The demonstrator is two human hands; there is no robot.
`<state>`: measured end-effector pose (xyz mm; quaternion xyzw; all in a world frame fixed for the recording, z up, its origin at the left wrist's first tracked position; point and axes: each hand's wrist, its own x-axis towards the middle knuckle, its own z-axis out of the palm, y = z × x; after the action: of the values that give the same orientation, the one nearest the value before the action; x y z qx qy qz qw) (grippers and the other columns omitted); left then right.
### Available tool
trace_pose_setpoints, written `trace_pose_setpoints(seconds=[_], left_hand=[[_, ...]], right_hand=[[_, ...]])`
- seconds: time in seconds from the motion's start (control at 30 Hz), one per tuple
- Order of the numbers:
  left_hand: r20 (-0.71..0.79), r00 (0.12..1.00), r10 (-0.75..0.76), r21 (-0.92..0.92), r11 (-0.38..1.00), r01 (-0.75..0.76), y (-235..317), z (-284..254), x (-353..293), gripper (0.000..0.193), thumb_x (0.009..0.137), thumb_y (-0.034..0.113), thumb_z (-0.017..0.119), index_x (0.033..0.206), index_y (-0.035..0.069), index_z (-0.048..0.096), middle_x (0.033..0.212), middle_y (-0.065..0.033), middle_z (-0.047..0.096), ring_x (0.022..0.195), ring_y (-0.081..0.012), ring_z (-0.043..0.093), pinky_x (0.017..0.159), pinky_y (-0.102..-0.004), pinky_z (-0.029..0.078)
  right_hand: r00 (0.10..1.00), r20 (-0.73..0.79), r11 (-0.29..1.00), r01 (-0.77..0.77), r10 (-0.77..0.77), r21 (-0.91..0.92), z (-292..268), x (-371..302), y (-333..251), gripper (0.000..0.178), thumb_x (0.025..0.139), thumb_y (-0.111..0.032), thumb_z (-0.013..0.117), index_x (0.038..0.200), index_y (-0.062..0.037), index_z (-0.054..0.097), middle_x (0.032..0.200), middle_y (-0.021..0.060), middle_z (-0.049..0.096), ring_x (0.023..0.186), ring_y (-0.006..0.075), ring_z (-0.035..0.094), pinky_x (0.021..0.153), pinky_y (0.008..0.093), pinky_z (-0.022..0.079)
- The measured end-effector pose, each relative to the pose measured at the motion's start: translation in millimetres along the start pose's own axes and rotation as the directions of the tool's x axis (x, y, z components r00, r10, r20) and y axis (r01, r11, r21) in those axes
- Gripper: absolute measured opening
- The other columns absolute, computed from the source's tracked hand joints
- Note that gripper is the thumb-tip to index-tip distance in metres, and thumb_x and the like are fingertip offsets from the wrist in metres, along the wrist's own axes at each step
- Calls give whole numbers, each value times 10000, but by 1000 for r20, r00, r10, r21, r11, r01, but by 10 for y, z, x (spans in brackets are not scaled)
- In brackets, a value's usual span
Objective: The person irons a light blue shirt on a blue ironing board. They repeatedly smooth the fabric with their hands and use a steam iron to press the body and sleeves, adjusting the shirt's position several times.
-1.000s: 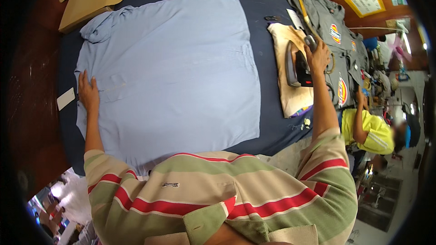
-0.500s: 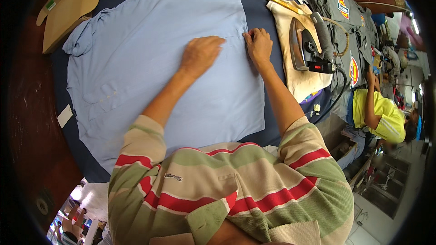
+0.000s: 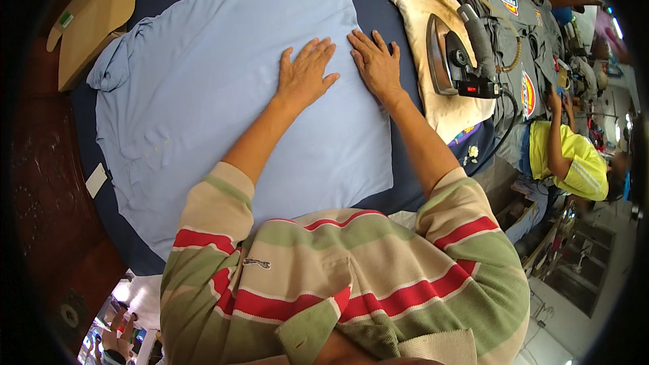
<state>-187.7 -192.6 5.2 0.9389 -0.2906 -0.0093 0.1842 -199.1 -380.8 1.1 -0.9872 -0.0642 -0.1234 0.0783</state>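
A light blue garment (image 3: 203,108) is spread over a dark blue table cover (image 3: 402,155). On its upper right part lies my left hand (image 3: 306,76), palm down with fingers spread. My right hand (image 3: 378,64) rests flat along the garment's right edge, its fingers also apart. Neither hand grips anything. To the right of my right hand, an iron (image 3: 460,57) with a grey-wrapped handle stands on a folded cream cloth (image 3: 422,20). The cloth has brownish stains.
An open cardboard box (image 3: 94,27) sits at the far left, and a white tag (image 3: 96,180) lies by the garment's left edge. Dark grey garments (image 3: 497,34) are piled behind the iron, whose black cord (image 3: 515,111) hangs right. Beyond, a person in a yellow shirt (image 3: 571,162) is working.
Both hands have flattened, with fingers now spread on the garment. My right hand has moved slightly up and left. The iron's hose has swung right, away from the garment's top edge.
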Motion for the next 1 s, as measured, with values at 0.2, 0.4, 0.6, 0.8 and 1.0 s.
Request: trace_pose_setpoints(seconds=[0.2, 0.4, 0.6, 0.8, 1.0], left_hand=[[69, 997, -29, 44, 999, 26, -45, -182, 50, 599, 825, 419, 582, 1341, 166, 412, 1434, -3, 350, 1324, -163, 302, 1018, -558, 189], [-253, 957, -140, -11, 990, 142, -906, -361, 769, 469, 837, 388, 568, 1251, 175, 510, 1333, -37, 470, 1227, -210, 424, 998, -578, 218], [-359, 912, -201, 184, 942, 280, -1920, -418, 1731, 395, 867, 394, 527, 1194, 173, 552, 1240, -37, 528, 1150, -242, 479, 944, -526, 317], [-315, 928, -199, 176, 948, 264, -2443, -425, 2137, 263, 890, 379, 477, 1030, 171, 557, 1036, -62, 594, 979, -303, 569, 785, -492, 435], [271, 845, -461, 256, 881, 399, -1864, -948, 2204, 619, 877, 226, 517, 1433, 172, 251, 1454, -153, 286, 1334, -218, 312, 1094, -420, 239]], right_hand=[[1000, 22, 1000, -10, 10, -4, 36, -42, 38, 354, 932, -296, 450, 1277, -235, 501, 1374, 17, 426, 1288, 272, 352, 1014, 574, 223], [996, 73, 998, -47, 45, 32, -15, -27, 12, 368, 948, -297, 427, 1309, -248, 479, 1418, 97, 358, 1321, 293, 301, 1046, 538, 179], [999, 20, 996, -42, 40, 79, -17, -21, 14, 348, 913, -282, 495, 1259, -249, 526, 1376, 93, 410, 1293, 293, 336, 1025, 557, 208], [994, 85, 995, -72, 66, 66, -27, -3, -12, 351, 925, -291, 477, 1272, -267, 521, 1394, 78, 396, 1307, 276, 324, 1051, 524, 178], [996, 57, 996, -78, 75, 49, -44, -13, 10, 345, 899, -279, 520, 1243, -264, 542, 1372, 83, 419, 1282, 284, 350, 1029, 550, 205]])
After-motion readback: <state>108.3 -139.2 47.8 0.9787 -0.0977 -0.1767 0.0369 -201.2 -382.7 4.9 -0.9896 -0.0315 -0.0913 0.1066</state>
